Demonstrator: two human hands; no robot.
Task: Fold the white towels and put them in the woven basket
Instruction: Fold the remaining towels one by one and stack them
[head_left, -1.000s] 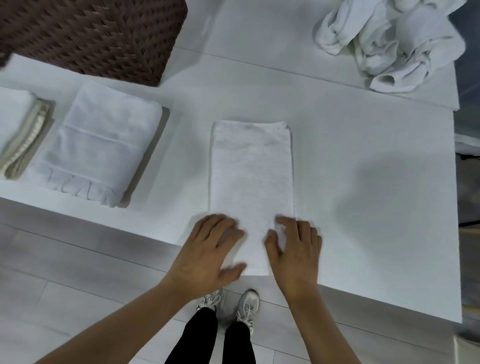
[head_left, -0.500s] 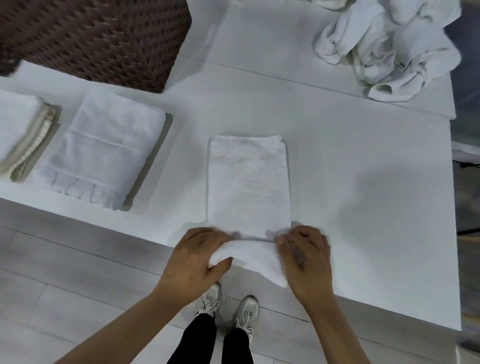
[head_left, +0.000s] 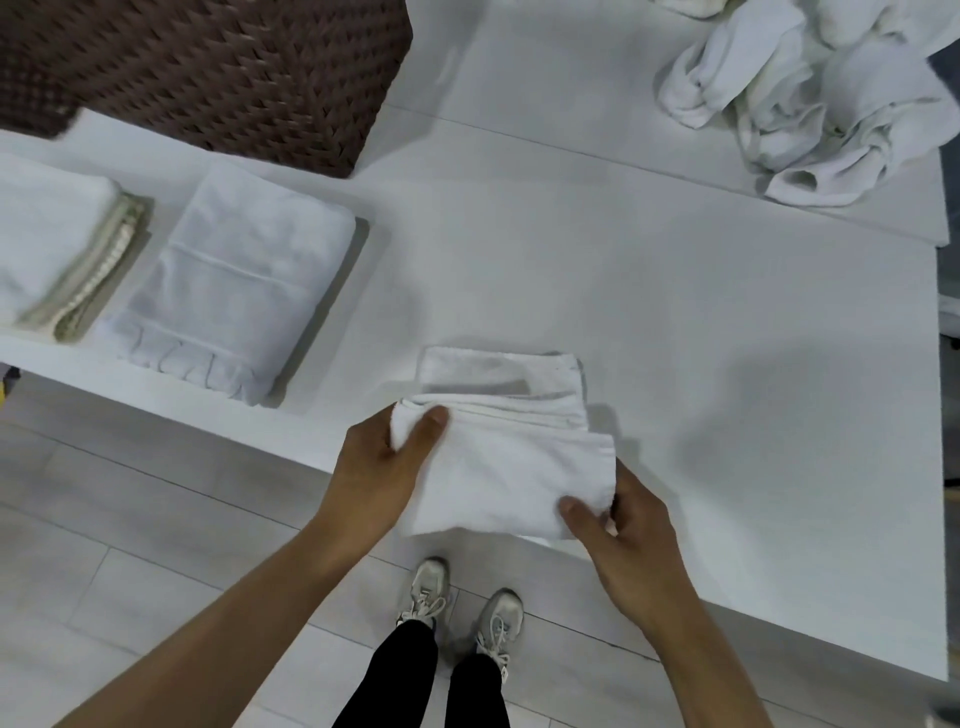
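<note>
Both hands clamp the near end of the white towel (head_left: 511, 467) at the table (head_left: 727, 338) front edge: L hand (head_left: 382, 475) pinches the far-left corner, R hand (head_left: 631, 540) the near-right. Fold runs away from the body; woven basket (head_left: 234, 73) sits far-left, nearer the L hand. Layer alignment underneath is prob. fine, hard to tell.

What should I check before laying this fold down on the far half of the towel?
1. Left hand grip on the towel corner: ok, thumb pinches it.
2. Right hand grip on the other corner: ok.
3. Lifted edge level: not ok, the left corner leads the right.
4. Far end flat on the table: ok.
5. Woven basket has room inside: cannot tell.
</note>
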